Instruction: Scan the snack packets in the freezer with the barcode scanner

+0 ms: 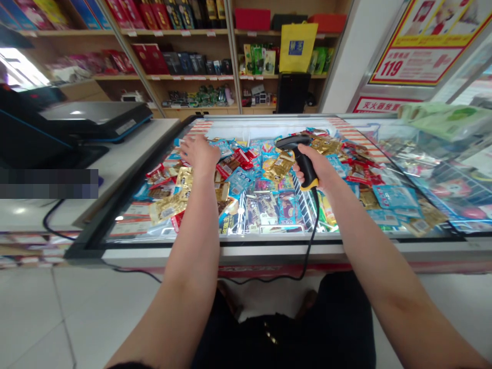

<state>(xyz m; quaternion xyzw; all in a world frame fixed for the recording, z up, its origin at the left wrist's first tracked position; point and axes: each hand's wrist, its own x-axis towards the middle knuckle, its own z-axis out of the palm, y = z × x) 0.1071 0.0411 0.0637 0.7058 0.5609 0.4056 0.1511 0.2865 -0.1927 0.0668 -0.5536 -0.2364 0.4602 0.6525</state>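
My right hand [315, 166] is wrapped round a black and yellow barcode scanner [306, 166], its head pointing left. The scanner's black cable [314, 220] hangs down over the front of the freezer. Over at the left, my left hand [199, 152] reaches above the heap of snack packets with its fingers spread. A light blue packet edge shows by its fingertips; I cannot tell whether they touch it. Between the hands lie gold packets [280, 166], red packets [238, 161] and blue packets [241, 180] on the freezer's glass top. More packets lie right of the scanner.
Below the glass, a wire basket [243, 212] holds packaged goods. A counter [126, 164] with a scale [103, 120] and a dark machine stands at the left. Stocked shelves [180, 32] rise behind. A green plastic bag [442, 120] lies at the right.
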